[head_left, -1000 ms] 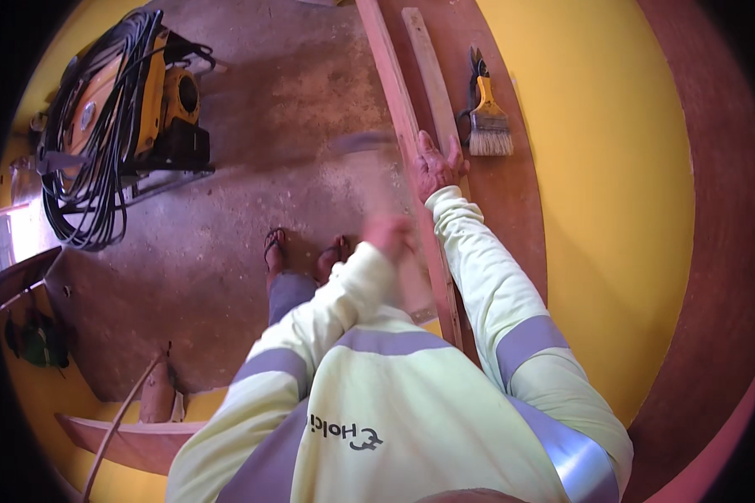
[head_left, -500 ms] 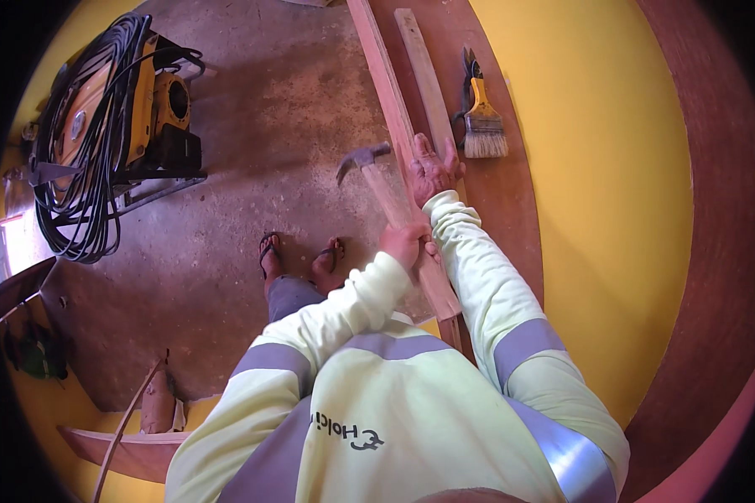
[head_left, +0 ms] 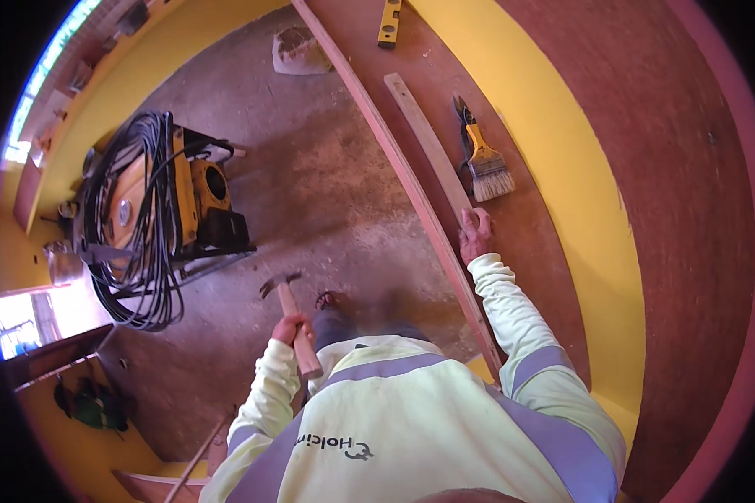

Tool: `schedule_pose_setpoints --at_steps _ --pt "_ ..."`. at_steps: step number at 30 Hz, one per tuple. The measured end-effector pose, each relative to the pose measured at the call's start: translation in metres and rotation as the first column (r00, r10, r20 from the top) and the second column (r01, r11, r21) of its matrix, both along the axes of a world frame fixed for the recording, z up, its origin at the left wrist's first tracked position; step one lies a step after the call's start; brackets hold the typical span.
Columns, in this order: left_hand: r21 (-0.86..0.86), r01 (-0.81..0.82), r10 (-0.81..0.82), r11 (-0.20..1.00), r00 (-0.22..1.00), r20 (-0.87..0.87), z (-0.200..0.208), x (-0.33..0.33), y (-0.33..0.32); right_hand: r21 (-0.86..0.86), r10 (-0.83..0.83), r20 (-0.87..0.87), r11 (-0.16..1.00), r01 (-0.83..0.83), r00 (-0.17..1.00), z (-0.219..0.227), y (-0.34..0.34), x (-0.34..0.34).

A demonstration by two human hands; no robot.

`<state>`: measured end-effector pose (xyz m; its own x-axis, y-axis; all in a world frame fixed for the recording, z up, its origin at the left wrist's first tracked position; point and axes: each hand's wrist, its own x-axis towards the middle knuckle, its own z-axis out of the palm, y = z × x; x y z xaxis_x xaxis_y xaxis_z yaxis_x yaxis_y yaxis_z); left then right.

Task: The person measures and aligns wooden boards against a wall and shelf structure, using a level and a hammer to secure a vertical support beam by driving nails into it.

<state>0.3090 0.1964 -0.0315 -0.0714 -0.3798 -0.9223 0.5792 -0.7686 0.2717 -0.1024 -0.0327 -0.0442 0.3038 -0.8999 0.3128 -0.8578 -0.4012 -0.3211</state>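
Observation:
My left hand [head_left: 291, 329] is closed around the wooden handle of a claw hammer [head_left: 285, 293], held in front of my body above the floor, head pointing away. My right hand [head_left: 476, 236] reaches forward to the near end of a short wooden strip [head_left: 428, 138], its fingers closed on that end. The strip lies on a reddish-brown ledge [head_left: 537, 260]. Along the ledge's left side runs a long wooden board [head_left: 394, 155], apart from both hands. Right of the strip lies a wide paintbrush [head_left: 485, 163] with a yellow handle, beside a dark plier-like tool [head_left: 461, 109].
A yellow spirit level [head_left: 388, 23] lies at the ledge's far end. To the left stands a yellow-and-black machine [head_left: 197, 189] draped with coiled black cable [head_left: 134, 251]. A whitish sack [head_left: 300, 52] rests on the far floor. The yellow wall [head_left: 579, 184] bounds the ledge at right.
My left hand has carried the hammer left, away from the long board. My right hand has left the board and taken the short strip's near end. The view has shifted.

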Motion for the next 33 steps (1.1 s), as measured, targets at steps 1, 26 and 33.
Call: schedule_pose_setpoints --at_steps 1,26,33 --pt "0.047 0.033 -0.040 0.998 0.989 0.139 0.003 0.009 0.011 -0.008 -0.001 -0.016 1.000 0.001 1.000 -0.004 0.001 -0.001" --pt "-0.017 0.687 -0.663 0.726 0.707 0.247 0.014 0.240 -0.182 0.323 -0.372 -0.311 0.824 0.466 0.875 0.011 -0.190 0.233" --pt "0.052 0.780 -0.749 0.623 0.576 0.327 0.000 0.312 -0.197 0.047 -0.567 -0.080 0.819 0.571 0.820 0.009 -0.146 0.275"
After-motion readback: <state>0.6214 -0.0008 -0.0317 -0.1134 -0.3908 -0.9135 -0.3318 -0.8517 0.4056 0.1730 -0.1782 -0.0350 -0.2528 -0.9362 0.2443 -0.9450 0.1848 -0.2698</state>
